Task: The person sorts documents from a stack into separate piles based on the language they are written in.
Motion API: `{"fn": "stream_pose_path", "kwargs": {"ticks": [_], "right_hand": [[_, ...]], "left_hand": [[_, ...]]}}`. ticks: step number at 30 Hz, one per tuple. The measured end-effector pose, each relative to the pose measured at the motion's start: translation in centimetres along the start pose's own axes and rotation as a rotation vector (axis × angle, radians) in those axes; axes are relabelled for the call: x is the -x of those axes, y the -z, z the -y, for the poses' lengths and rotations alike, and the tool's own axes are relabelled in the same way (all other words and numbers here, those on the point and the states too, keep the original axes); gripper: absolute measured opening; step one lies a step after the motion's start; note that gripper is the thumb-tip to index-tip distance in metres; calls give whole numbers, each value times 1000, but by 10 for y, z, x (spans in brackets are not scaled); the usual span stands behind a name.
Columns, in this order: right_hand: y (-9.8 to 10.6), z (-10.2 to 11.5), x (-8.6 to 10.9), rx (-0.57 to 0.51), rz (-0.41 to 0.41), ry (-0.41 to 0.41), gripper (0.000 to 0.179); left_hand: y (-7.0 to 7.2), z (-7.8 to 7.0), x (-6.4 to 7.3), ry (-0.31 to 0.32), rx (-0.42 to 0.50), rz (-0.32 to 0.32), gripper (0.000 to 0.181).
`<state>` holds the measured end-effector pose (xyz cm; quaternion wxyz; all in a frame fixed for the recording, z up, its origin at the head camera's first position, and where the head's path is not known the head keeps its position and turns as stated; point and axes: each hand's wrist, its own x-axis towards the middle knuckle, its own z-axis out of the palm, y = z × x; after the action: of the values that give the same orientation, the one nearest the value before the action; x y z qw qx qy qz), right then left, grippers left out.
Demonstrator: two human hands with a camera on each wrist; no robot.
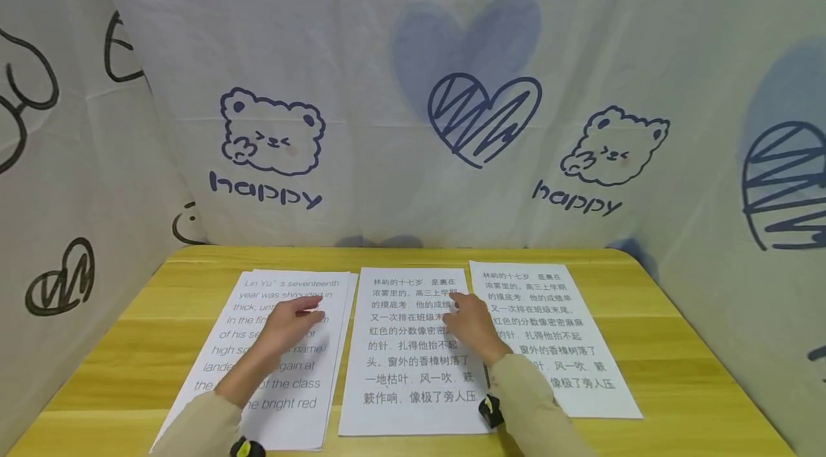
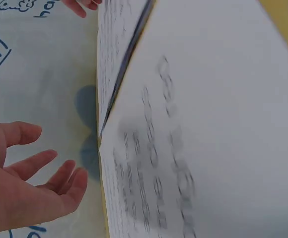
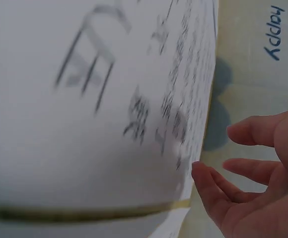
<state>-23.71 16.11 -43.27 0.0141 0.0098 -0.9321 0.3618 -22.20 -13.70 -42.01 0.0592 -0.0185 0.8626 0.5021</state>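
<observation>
Three sets of printed paper lie side by side. Over the left stack of English-text sheets (image 1: 277,414) hovers my left hand (image 1: 290,324), its fingers loosely bent around nothing. In the left wrist view that hand (image 2: 35,183) shows a gap between thumb and fingers. My right hand (image 1: 474,324) is above the right edge of the middle Chinese-text sheet (image 1: 413,414), near the gap to the right Chinese-text sheet (image 1: 600,399). The right wrist view shows this hand (image 3: 258,178) with spread, relaxed fingers and nothing held. Both hands hide some lines of print.
The papers lie on a yellow wood-grain table (image 1: 684,371). A pale cloth (image 1: 374,213) with blue hearts and bear drawings hangs behind the table and along both sides. Narrow strips of tabletop separate the papers. Dark bands with yellow marks (image 1: 247,448) sit at the wrists.
</observation>
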Motion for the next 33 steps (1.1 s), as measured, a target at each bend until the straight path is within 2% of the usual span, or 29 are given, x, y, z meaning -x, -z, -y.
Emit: {"fn": "stream_pose_path", "kwargs": {"ticks": [3, 6, 9, 12, 17, 20, 22, 24, 25, 28, 30, 33], "right_hand": [[4, -9, -3, 5, -25, -2, 44], [7, -17, -5, 2, -44, -1, 41], [9, -23, -7, -19, -51, -2, 40], [9, -27, -9, -32, -51, 0, 40], [11, -33, -12, -25, -33, -36, 40], [13, -36, -14, -19, -11, -55, 37], [16, -38, -15, -29, 4, -63, 38], [19, -41, -15, -83, 25, -72, 39], [21, -43, -16, -120, 40, -81, 39], [25, -48, -17, -221, 79, -113, 44], [26, -50, -18, -260, 116, -126, 44], [26, -52, -19, -254, 145, -139, 45]], "left_hand": [[-14, -7, -9, 7, 41, 18, 46], [-27, -11, -18, 42, 98, 43, 46], [-37, -11, -27, 79, 139, 50, 45], [-45, -9, -34, 91, 141, 46, 46], [-53, -7, -39, 107, 132, 47, 52], [-56, -6, -40, 110, 97, 40, 54], [-59, -5, -40, 97, 72, 35, 40], [-61, -5, -40, 73, 55, 25, 17], [-62, -5, -40, 59, 52, 23, 12], [-65, -4, -41, 37, 44, 15, 26], [-66, -4, -41, 45, 43, 7, 26], [-68, -3, -42, 60, 37, 1, 21]]}}
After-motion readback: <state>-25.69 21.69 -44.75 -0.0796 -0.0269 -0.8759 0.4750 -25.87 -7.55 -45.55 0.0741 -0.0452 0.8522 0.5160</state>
